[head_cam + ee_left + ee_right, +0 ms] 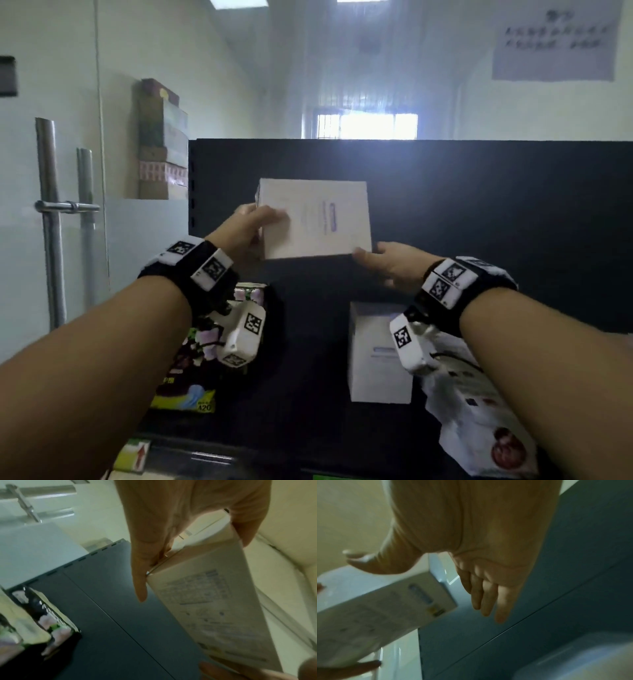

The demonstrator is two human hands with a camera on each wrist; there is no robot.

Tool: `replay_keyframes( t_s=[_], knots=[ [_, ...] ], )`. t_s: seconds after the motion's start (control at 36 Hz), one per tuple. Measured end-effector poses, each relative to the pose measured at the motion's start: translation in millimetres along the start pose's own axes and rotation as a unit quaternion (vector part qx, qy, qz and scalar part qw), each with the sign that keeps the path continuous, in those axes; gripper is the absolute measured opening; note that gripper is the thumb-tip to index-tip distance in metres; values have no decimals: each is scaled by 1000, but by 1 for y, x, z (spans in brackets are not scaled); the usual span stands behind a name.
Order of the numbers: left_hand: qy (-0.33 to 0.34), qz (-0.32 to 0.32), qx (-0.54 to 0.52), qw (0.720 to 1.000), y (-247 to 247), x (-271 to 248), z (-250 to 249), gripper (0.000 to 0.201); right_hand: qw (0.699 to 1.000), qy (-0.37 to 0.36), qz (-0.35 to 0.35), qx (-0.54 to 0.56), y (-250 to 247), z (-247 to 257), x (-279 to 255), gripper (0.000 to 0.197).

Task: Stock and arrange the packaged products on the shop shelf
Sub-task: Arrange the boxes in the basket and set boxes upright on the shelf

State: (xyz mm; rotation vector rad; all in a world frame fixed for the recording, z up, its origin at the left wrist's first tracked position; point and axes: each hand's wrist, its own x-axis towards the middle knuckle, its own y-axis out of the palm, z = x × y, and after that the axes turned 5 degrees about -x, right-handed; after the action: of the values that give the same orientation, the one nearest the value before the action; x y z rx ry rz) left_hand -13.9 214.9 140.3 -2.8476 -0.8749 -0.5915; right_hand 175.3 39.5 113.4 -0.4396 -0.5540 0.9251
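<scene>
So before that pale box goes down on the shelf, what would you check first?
1. Left hand grips the pale box: ok.
2. Right hand supports its lower corner, fingers straight behind: ok.
3. Free dark shelf space below: ok.
4. Matching box already standing to align with: ok.
5. Floral pack at left stays out of the way: ok.
6. Box level: not ok, slightly tilted.

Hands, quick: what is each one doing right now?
Left hand: grips the white box at its left edge, thumb on the front.
Right hand: fingers straight, thumb touching the box's lower right corner; no grip.
</scene>
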Motion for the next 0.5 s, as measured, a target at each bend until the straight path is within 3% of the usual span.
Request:
replay_keyframes(
  t_s=[0.08,0.17,0.22,0.28,0.33,0.42,0.5],
  knots=[
    [-49,53,-110,991,7,2,13,40,982,-8,23,188,12,3,1,43],
    [-69,61,-149,985,5,1,24,32,970,-31,-4,243,13,5,5,36],
    [-87,47,-87,991,-2,2,34,32,970,-30,-41,239,9,4,6,56],
    [-92,7,-2,996,-11,12,48,73,982,-25,-78,171,5,2,4,76],
    [-70,-33,67,995,-14,14,53,101,993,-29,-102,43,2,1,0,85],
    [16,-68,184,980,-16,13,48,122,984,-40,-119,-130,6,-1,-4,94],
    [118,-37,305,944,-10,6,36,127,978,-37,-92,-185,15,-2,-6,99]
  ],
)
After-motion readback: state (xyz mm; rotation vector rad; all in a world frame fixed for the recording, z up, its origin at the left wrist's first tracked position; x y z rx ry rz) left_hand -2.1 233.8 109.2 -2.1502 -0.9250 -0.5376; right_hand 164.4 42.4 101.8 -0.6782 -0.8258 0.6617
